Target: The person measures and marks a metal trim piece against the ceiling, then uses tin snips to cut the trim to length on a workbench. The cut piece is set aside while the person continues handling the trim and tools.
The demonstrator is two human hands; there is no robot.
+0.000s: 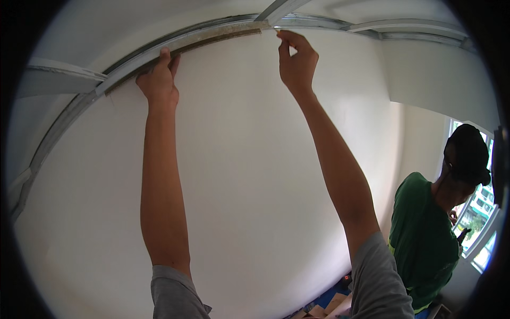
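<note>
Both my arms reach up to the top of a white wall (239,149). My left hand (159,85) is closed on a long, straight strip (218,35) with a pale, worn face and a brown lower edge. The strip lies along the metal ceiling channel (191,26). Near the strip's right end, my right hand (298,58) pinches a small yellowish thing (277,31) between thumb and forefinger. Its tip is at the channel, by a joint with a cross bar (281,10). Most of that small thing is hidden by my fingers.
More metal framing (404,25) runs along the ceiling to the right. At the right, a person in a green top (425,234) stands by an open window (478,212), head bent down. Cardboard pieces (334,304) lie low at the wall's foot, near something blue.
</note>
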